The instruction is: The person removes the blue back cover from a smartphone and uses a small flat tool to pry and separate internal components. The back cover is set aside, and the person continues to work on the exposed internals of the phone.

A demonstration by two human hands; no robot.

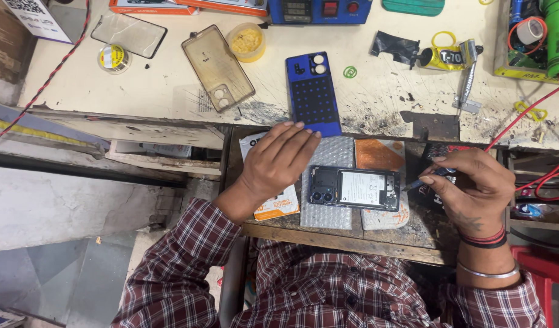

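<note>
**Opened phone on the pull-out shelf, tool at its right end**

While the left hand [278, 163] lies flat, fingers spread, just left of the opened phone [355, 188], the right hand [473, 191] pinches a thin dark tool [426, 179] w/ tip at the phone's right end. Looks like mid-disassembly, working that end; next move prob. needs a steady tip & the phone kept from sliding. Phone sits on bubble wrap [328, 215], centre of the shelf, near its front edge. Blue back cover [313, 94] rests at the tabletop's front edge. Right wrist bent inward, both forearms angled in.
</note>
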